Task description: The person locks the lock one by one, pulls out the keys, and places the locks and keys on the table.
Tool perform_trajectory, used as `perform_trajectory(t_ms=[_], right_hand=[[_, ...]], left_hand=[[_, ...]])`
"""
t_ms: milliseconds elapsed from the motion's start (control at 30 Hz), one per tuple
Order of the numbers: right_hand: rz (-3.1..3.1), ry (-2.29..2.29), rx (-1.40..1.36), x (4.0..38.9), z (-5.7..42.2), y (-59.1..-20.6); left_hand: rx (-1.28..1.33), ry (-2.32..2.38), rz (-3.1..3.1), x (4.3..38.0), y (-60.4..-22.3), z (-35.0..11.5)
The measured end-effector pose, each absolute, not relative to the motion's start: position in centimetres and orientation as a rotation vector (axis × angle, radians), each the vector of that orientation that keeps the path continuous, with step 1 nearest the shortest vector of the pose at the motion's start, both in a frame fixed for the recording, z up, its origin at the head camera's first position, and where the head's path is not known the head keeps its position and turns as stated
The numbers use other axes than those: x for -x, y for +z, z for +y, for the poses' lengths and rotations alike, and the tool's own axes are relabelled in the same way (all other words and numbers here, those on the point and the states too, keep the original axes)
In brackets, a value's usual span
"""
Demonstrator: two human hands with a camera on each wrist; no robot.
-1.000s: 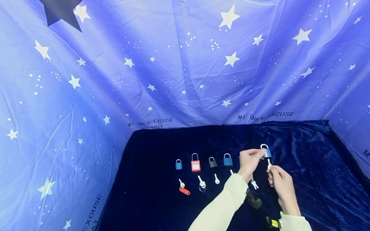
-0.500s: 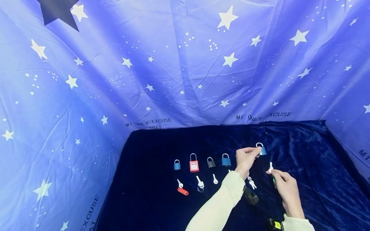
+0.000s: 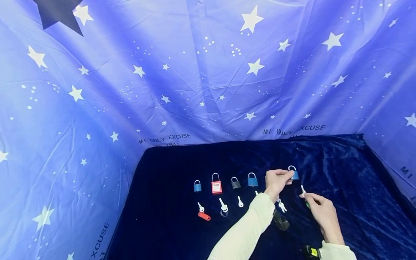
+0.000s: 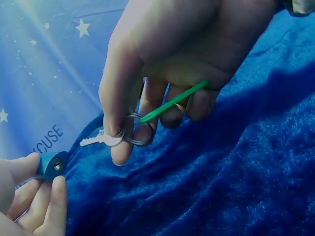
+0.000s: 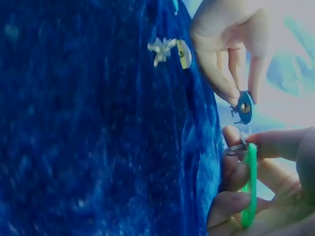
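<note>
In the head view my left hand (image 3: 276,182) pinches a blue padlock (image 3: 295,175) by its body, shackle up. The lock's underside, with its keyhole (image 4: 57,165), shows in the left wrist view. Nearer to me, my right hand (image 3: 323,211) holds a small silver key (image 3: 303,189) between thumb and forefinger, its blade pointing toward the lock. A gap separates key tip and keyhole in the left wrist view. From the key's split ring (image 4: 139,132) hangs a green tag (image 4: 174,102), lying under the right hand's curled fingers.
Left of my hands, a row on dark blue velvet (image 3: 169,169) has a small blue padlock (image 3: 197,186), a red padlock (image 3: 216,187), a dark padlock (image 3: 235,183) and another blue padlock (image 3: 252,181). Keys lie before them, one with a red tag (image 3: 204,216). Starry cloth (image 3: 208,72) hangs behind.
One second ago the key tip was at the padlock's underside; now they are apart. The right hand has drawn back toward me. Since half a second ago the padlock has come slightly lower.
</note>
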State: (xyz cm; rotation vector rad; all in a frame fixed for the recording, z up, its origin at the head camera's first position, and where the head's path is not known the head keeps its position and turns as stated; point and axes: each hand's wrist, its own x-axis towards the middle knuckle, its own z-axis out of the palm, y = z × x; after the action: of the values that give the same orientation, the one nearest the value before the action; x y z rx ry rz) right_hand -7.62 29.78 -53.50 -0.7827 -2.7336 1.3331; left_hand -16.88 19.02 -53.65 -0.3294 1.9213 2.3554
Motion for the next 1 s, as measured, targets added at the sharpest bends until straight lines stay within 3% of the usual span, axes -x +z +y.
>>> perform_trajectory(t_ms=[333, 1000], right_hand=[[-2.892, 1.186, 0.62, 8.1, 30.7, -54.6], [-2.898, 1.114, 0.633, 8.0, 30.5, -54.7]], left_hand=[[0.367, 2.259, 1.932, 17.4, -54.5, 19.8], [0.21, 1.878, 2.334, 17.5, -55.2, 19.9]])
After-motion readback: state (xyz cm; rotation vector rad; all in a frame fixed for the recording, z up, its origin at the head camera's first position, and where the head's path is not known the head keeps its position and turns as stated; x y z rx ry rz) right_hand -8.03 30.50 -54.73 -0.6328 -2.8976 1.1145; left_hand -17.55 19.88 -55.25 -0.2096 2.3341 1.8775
